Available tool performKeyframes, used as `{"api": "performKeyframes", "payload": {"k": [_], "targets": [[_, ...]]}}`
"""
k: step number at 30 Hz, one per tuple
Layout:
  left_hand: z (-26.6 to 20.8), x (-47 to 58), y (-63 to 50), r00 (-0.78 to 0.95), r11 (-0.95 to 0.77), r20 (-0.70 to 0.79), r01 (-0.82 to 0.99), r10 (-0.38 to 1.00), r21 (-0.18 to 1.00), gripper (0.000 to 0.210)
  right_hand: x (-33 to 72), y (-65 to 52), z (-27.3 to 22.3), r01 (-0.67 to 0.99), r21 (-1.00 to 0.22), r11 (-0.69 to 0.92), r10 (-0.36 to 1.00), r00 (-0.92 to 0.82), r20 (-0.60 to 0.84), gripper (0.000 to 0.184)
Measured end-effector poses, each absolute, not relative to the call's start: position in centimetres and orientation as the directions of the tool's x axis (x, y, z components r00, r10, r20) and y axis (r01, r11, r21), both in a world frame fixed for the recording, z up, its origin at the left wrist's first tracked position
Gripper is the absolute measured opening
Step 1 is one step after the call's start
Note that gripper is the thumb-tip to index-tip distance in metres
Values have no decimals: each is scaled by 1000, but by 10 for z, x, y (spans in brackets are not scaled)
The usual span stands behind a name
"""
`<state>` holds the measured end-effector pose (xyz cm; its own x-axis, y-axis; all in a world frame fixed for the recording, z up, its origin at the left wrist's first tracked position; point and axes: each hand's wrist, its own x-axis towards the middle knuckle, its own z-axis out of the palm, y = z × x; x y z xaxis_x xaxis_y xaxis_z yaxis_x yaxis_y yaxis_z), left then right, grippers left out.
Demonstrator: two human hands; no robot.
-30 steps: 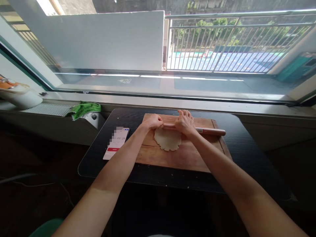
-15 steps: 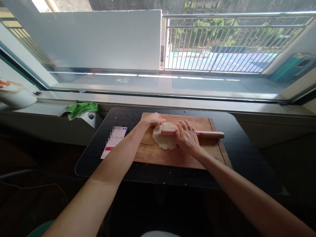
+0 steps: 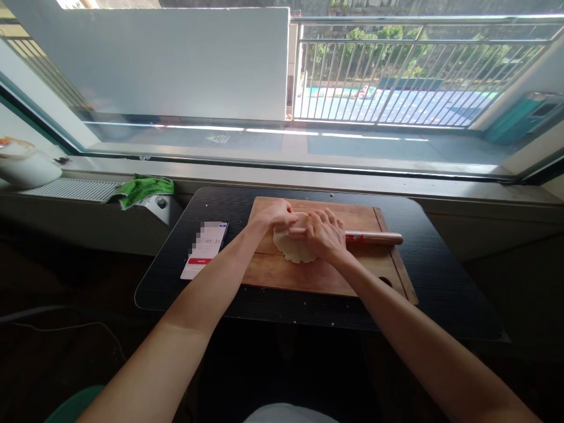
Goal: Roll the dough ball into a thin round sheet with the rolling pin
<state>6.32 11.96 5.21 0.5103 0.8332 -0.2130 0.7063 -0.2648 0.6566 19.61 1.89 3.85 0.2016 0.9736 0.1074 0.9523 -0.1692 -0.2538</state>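
Note:
A flat, roundish sheet of dough (image 3: 296, 251) with an uneven rim lies on the wooden cutting board (image 3: 291, 279). My left hand (image 3: 277, 212) pinches the dough's far left edge between thumb and fingers. Across the dough rests a wooden rolling pin (image 3: 376, 237), its left end on the sheet and its right end reaching past the board's right side. My right hand (image 3: 325, 234) lies over the pin with fingers bent around it, covering its middle and part of the dough's right side.
The board sits on a dark table (image 3: 440, 282) with rounded corners and scattered crumbs. A phone (image 3: 205, 249) showing a timer lies left of the board. Beyond are a green cloth (image 3: 146, 189) on a radiator (image 3: 74, 189), a white pot (image 3: 29, 164) and a large window.
My right hand has shifted slightly left along the rolling pin, its fingers more curled. My left hand stays at the dough's edge. The view has tilted a little, and the phone's timer has advanced.

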Motion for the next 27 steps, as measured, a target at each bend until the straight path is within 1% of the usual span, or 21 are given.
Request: {"api": "performKeyframes", "payload": {"k": [2,4,5,9,11,13,16,18,21,22,24,27], "targets": [[52,62,118,491,-246,-193,692,850,679,20,199,35,41,928,-284,-243,961,270,61,50],[51,60,117,484,-235,-174,670,858,704,21,202,45,44,915,-289,-281,954,298,16,51],[50,58,116,483,-236,-162,660,860,713,20,202,44,44,922,-280,-268,958,285,22,51],[44,48,109,462,-254,-113,658,880,709,12,203,12,35,967,-220,-131,977,164,139,49],[41,45,105,438,-260,-100,686,894,680,13,204,10,34,968,-218,-127,975,162,150,49],[41,45,103,408,-247,-99,709,908,660,15,203,28,39,952,-243,-184,969,217,117,51],[44,45,102,378,-211,-113,714,919,668,16,202,58,48,917,-281,-281,953,301,29,54],[45,44,103,377,-205,-114,704,919,680,16,202,53,47,932,-269,-241,964,262,42,54],[42,40,102,383,-219,-90,689,919,690,14,206,10,34,982,-184,-41,988,67,138,51],[40,38,101,378,-225,-77,689,923,689,14,207,-3,30,988,-156,-8,987,32,155,51],[35,36,98,354,-229,-50,700,934,677,14,208,-13,26,993,-120,-1,985,22,172,51],[32,34,88,298,-216,-16,728,954,650,15,205,16,35,985,-146,-96,982,118,151,53]]}}
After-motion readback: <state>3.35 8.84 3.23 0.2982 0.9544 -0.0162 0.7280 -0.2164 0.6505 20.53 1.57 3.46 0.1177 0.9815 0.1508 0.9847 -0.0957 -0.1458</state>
